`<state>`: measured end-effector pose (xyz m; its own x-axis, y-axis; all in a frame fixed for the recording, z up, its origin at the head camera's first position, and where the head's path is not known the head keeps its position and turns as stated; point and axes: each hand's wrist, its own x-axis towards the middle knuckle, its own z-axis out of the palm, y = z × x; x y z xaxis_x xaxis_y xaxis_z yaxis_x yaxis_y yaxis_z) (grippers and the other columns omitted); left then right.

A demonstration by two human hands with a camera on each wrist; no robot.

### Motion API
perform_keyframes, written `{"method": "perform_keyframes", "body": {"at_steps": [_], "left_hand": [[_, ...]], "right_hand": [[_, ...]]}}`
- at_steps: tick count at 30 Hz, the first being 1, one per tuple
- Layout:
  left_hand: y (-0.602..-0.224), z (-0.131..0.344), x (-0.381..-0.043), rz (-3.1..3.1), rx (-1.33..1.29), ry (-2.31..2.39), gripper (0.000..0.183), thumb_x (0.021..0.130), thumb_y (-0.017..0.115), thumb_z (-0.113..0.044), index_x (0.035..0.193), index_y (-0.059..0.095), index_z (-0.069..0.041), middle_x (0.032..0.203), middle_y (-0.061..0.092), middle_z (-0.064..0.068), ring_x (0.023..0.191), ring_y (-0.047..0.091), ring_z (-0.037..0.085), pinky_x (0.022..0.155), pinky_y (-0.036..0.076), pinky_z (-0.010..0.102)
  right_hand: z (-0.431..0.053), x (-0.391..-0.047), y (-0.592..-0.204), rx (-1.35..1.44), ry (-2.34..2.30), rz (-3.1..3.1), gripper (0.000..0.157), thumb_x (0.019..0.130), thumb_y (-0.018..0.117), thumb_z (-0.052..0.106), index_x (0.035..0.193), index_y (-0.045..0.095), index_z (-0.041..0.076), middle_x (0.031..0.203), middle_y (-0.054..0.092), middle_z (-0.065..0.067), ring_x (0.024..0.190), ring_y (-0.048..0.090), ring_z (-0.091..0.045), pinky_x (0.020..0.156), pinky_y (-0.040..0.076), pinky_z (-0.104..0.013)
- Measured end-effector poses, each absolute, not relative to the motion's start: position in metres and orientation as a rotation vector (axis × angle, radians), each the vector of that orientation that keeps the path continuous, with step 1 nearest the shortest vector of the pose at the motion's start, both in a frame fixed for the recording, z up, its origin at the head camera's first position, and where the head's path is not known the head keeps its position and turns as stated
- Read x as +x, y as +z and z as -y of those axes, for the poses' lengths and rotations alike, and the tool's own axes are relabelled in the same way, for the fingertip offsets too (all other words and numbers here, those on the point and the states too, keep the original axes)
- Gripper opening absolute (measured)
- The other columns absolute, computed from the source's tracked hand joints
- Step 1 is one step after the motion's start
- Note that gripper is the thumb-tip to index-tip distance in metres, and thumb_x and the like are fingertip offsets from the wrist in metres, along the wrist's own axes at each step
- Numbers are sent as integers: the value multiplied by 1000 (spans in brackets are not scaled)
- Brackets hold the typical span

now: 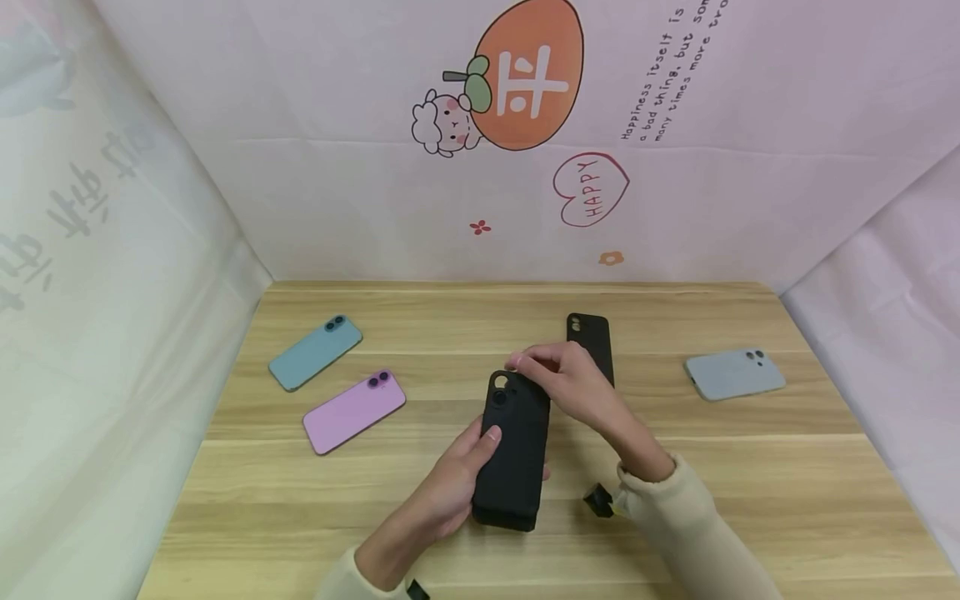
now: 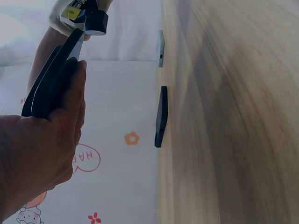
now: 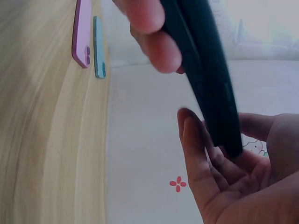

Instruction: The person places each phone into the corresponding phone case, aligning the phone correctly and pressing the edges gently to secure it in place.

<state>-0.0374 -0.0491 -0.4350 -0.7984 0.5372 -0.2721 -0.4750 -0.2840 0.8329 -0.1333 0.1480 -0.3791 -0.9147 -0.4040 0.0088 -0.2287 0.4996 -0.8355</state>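
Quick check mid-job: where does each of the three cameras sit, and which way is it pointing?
Head: above, facing forward and down at the table; both hands on the black phone, cream sleeves in view.
Left wrist: behind the left hand, looking along the tabletop toward the printed backdrop; hand grips the phone.
Right wrist: under the right hand, facing the backdrop; fingers at the phone's end.
Shared: all three show the black phone; head and right wrist both show the purple phone.

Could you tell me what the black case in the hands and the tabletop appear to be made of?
Black case: probably soft silicone or matte plastic; its surface is dull, without glare. Tabletop: wood or wood-look laminate, pale with visible grain lines and a low sheen.
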Motion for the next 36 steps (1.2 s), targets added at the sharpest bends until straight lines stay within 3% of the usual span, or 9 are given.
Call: {"method": "perform_keyframes", "body": {"at_steps": [4,12,23,32,36], "left_hand": [[-434,48,-36,-1300,133,2103,55,111,36,-41,162,22,-23,148,53,24,128,63,38,99,57,41],[-432,48,-34,-1304,140,2108,53,112,36,-37,161,22,-21,149,49,22,123,65,38,93,60,43],[-431,47,-32,-1292,158,2107,48,113,35,-29,158,25,-15,148,50,23,124,65,37,95,59,41],[-428,46,-31,-1275,166,2115,48,113,36,-24,157,25,-12,149,49,23,127,63,36,102,56,44],[-426,46,-31,-1265,164,2125,47,112,36,-19,157,25,-10,149,49,23,127,63,34,104,55,42]], "right_hand": [[-147,-134,-379,-515,-1382,-2440,28,104,59,35,102,81,18,105,79,-5,95,71,-14,82,55,-27],[-149,-133,-382,-535,-1409,-2342,26,103,61,28,92,82,18,113,78,-2,111,71,-15,99,55,-34],[-150,-130,-384,-545,-1429,-2291,26,103,62,30,93,81,15,102,79,-5,93,72,-17,79,56,-26],[-150,-125,-386,-528,-1452,-2289,27,102,64,30,89,81,15,106,79,-3,106,72,-13,96,55,-25],[-151,-123,-391,-539,-1482,-2285,22,101,65,25,100,82,10,104,80,-8,95,74,-14,84,59,-25]]}}
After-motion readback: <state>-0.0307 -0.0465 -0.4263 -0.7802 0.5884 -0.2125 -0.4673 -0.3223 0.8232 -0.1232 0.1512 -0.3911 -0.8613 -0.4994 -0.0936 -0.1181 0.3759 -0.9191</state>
